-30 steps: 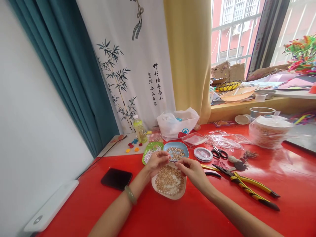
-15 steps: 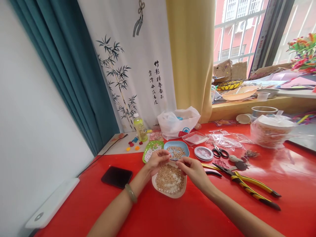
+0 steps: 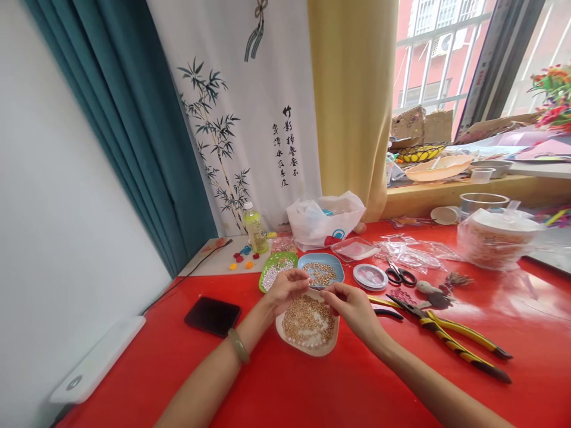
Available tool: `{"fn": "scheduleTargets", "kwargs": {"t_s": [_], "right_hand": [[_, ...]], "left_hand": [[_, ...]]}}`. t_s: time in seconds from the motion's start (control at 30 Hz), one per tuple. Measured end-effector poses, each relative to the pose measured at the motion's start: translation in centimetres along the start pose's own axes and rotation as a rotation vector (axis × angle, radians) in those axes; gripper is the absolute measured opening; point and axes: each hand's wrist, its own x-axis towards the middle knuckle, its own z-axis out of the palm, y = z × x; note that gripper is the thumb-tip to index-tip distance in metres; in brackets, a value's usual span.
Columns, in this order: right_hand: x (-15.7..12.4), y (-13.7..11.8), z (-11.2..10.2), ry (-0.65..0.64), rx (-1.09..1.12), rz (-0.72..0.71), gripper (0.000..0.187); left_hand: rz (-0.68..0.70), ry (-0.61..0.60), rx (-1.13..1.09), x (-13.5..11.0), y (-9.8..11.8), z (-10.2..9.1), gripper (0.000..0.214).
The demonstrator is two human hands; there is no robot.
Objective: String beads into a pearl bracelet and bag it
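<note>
My left hand point(image 3: 288, 288) and my right hand point(image 3: 350, 304) meet above a beige dish point(image 3: 308, 348) heaped with small gold beads. Both hands are pinched, fingertips almost touching each other; what they hold is too small to make out. A green bangle sits on my left wrist. Just behind the hands stand a blue dish point(image 3: 334, 265) of gold beads and a green dish point(image 3: 267, 270) of white beads.
The red table point(image 3: 312, 386) carries a black phone point(image 3: 212, 315) at left, yellow-handled pliers point(image 3: 450, 339), scissors point(image 3: 400, 275), a white thread spool point(image 3: 370, 276), clear bags, a white plastic bag point(image 3: 325, 220) and a bottle point(image 3: 255, 228). A cluttered window sill lies at back right.
The hands stay pinched over the beige dish, fingertips drawing slightly closer together. The camera has shifted a little.
</note>
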Motion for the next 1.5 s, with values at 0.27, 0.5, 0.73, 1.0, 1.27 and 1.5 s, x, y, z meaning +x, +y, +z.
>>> {"fn": "scheduleTargets", "kwargs": {"t_s": [0.27,0.5,0.73,1.0,1.27,1.5], "right_hand": [[-0.02,-0.20,0.12,0.011,-0.022,0.004,0.019],[-0.14,-0.47,0.12,0.016,-0.022,0.008,0.018],[-0.14,-0.36,0.15,-0.001,-0.002,-0.006,0.019],[-0.10,-0.07,0.30,-0.012,0.012,-0.012,0.019],[-0.10,0.15,0.34,-0.002,0.000,-0.014,0.019],[-0.23,-0.15,0.35,0.014,0.000,-0.018,0.019]], "left_hand": [[0.007,-0.003,-0.003,0.06,-0.12,-0.06,0.028],[0.009,0.016,0.001,0.18,-0.30,-0.36,0.028],[0.007,0.022,0.001,0.25,-0.36,-0.37,0.027],[-0.008,0.002,-0.019,0.01,-0.13,-0.01,0.027],[-0.012,-0.004,-0.016,0.12,-0.32,-0.17,0.028],[-0.003,-0.009,-0.010,0.22,-0.35,-0.35,0.027]]}}
